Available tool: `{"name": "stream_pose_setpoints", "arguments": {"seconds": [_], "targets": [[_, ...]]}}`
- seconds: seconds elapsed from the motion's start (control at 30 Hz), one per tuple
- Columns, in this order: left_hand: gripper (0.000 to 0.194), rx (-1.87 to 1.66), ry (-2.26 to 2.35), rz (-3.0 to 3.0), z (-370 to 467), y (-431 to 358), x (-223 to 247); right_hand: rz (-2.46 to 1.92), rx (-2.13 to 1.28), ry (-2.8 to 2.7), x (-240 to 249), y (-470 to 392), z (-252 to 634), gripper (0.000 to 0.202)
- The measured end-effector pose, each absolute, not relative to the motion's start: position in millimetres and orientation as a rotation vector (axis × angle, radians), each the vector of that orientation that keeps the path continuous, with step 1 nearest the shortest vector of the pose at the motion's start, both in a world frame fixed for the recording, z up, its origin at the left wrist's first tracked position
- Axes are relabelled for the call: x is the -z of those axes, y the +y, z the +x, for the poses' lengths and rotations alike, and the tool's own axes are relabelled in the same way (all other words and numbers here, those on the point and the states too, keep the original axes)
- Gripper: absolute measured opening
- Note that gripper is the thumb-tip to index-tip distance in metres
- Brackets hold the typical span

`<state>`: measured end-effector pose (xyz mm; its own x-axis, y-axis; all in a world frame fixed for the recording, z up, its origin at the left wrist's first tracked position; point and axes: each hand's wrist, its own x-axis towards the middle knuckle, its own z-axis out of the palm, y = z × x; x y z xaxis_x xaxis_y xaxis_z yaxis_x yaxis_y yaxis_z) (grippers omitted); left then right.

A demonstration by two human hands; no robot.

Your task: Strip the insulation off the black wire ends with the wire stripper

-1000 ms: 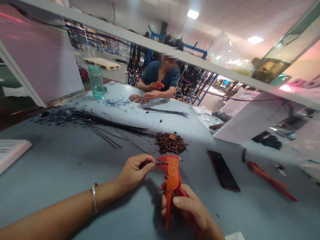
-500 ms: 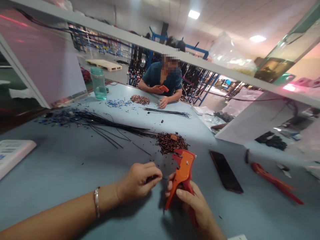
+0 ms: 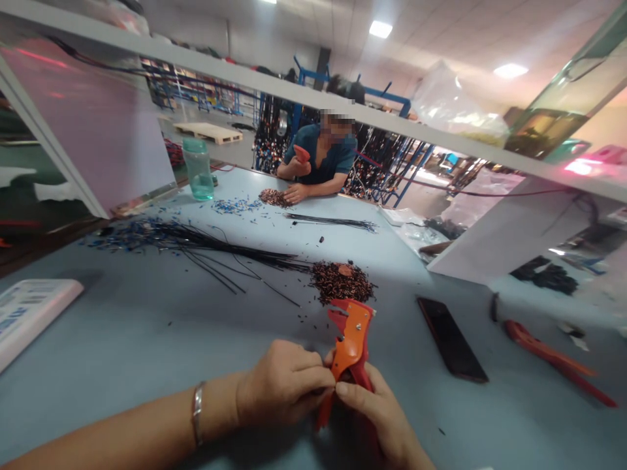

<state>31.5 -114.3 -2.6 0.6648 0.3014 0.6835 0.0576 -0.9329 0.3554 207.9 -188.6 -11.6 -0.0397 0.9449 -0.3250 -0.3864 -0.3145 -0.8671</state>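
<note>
An orange and red wire stripper [image 3: 353, 339] stands jaws-up in my right hand [image 3: 379, 405], whose fingers wrap round its handles. My left hand [image 3: 289, 382], with a bracelet at the wrist, is pinched closed against the tool's handle and the right thumb; what it holds is hidden. Just beyond the tool's jaws lies a heap of small dark and copper-coloured pieces [image 3: 337, 284]. A bundle of long black wires [image 3: 235, 247] stretches from that heap to the left, with blue-tipped ends.
On the right lie a black phone [image 3: 453, 339] and a second red tool [image 3: 548, 359]. A white box [image 3: 36, 313] is at the left edge, a green bottle [image 3: 198, 170] farther back. Across the table sits a person [image 3: 321, 153] holding a red object, near a thin wire bundle [image 3: 333, 222].
My left hand has moved right to meet the tool and my right thumb. The stripper has shifted slightly left. The person opposite has raised the red object and moved the other hand to the far heap.
</note>
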Motion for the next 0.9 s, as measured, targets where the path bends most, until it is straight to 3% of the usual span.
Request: {"name": "stream_pose_setpoints", "arguments": {"seconds": [0.37, 0.67, 0.8, 0.9], "targets": [[0.017, -0.750, 0.610, 1.574, 38.3, -116.3, -3.7, -1.041, -1.583, -0.790, 13.0, -178.2, 204.2, 0.045], [0.014, -0.969, 0.443, 2.086, 32.4, -110.3, 1.4, -0.957, -1.609, -0.684, 1.4, -179.2, 201.7, 0.038], [0.016, -0.930, 0.690, 2.039, 31.8, -106.6, 0.1, -1.003, -1.540, -0.712, -6.1, -180.4, 209.4, 0.035], [0.022, -0.879, 0.885, 1.825, 30.7, -101.6, -2.0, -1.220, -1.277, -0.955, -15.5, -181.9, 220.1, 0.032]]}}
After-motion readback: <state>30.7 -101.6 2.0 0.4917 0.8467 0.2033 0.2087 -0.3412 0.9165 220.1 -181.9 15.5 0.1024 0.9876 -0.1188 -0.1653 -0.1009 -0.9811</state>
